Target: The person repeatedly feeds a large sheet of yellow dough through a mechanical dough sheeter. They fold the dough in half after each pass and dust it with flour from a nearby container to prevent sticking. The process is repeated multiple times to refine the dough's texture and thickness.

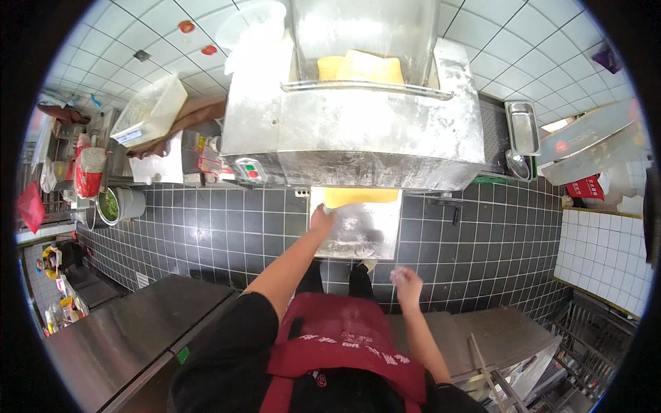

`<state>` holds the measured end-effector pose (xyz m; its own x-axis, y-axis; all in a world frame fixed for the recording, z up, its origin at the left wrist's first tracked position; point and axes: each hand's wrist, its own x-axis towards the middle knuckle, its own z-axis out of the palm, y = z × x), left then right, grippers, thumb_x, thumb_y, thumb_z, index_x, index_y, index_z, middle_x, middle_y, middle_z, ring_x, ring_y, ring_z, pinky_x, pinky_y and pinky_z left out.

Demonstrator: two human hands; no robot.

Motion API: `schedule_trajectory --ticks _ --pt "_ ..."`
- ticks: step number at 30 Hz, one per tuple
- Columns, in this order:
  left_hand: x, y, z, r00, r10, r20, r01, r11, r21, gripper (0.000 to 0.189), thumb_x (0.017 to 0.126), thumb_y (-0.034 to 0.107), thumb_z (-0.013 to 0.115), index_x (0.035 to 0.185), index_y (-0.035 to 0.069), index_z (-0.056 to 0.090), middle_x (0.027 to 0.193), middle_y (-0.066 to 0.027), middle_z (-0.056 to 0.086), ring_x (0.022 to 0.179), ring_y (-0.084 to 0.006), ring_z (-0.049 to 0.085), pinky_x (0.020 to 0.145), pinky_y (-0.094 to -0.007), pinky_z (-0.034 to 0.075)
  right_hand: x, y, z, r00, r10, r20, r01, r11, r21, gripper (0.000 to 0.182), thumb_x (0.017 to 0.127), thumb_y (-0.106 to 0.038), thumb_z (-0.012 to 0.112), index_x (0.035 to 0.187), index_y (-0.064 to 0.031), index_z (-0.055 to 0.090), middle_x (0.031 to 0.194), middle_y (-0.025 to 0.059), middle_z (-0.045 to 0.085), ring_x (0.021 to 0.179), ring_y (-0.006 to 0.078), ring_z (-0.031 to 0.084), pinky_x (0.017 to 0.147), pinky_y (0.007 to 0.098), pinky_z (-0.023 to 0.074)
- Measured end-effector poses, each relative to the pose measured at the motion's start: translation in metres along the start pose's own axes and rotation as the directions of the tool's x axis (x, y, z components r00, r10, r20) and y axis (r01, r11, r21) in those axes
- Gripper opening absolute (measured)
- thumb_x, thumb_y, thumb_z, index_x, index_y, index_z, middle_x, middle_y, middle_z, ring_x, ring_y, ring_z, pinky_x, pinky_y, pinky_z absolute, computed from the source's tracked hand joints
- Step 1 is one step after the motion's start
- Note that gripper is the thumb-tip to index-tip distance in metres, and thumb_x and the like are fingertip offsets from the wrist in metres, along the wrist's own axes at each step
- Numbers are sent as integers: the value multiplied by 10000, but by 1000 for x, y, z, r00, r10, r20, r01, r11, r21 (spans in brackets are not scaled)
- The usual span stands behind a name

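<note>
A yellow dough sheet (361, 196) lies at the far end of a metal tray (361, 227), just under the front of a floury steel dough-rolling machine (356, 129). My left hand (323, 217) is at the sheet's left end, over the tray's left edge; whether its fingers grip the dough is not clear. My right hand (407, 286) hangs in the air to the right of the tray's near corner, fingers curled and blurred. More folded yellow dough (369, 68) rests in the machine's upper opening behind a metal bar (366, 90).
Green and red buttons (251, 171) sit on the machine's left front. A white plastic bin (150, 109) stands at left, near a bucket of greens (109, 205). Steel counters (139, 330) are behind me. A steel pan (523, 127) is at right. A person (50, 260) is far left.
</note>
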<state>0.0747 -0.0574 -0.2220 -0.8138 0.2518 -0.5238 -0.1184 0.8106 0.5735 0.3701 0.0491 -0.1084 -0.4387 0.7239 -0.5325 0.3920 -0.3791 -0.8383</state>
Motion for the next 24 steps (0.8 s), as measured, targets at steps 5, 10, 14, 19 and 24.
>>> schedule_trajectory --ticks 5,10,14,19,24 --pt "54 0 58 927 -198 -319 194 980 -42 574 696 306 736 1103 -21 498 1036 -224 581 986 -339 565 852 -417 460 21 49 15 943 327 62 -331 941 75 302 809 -31 614 1102 2 548 901 67 617 771 141 607 654 254 518" --pt "77 -2 48 788 -532 309 610 608 -508 369 671 315 791 840 25 637 556 -66 569 435 -189 541 439 -304 457 125 84 61 861 451 235 -509 746 430 457 876 -222 571 1261 -25 420 1201 100 496 1090 225 503 878 395 466" --pt "62 11 5 715 -136 686 588 648 -485 386 759 233 718 1038 6 577 861 -94 633 713 -186 623 630 -312 513 207 88 98 867 268 420 -490 310 815 515 924 -451 410 1263 -64 440 1250 112 499 1178 260 453 1012 455 346" --pt "-53 25 -70 541 122 832 653 563 -507 584 805 209 669 1276 -13 403 1197 -108 549 1092 -217 546 938 -383 445 195 53 102 968 197 155 -227 431 873 415 908 -280 523 1235 -33 461 1190 97 543 1084 261 534 920 433 442" --pt "-119 -37 -82 550 -29 835 662 624 -414 439 847 173 615 1221 -12 481 1120 -89 587 1004 -191 584 847 -331 484 69 38 58 961 251 -115 -143 810 569 386 860 -78 582 1217 19 471 1149 113 557 1026 233 568 878 361 474"
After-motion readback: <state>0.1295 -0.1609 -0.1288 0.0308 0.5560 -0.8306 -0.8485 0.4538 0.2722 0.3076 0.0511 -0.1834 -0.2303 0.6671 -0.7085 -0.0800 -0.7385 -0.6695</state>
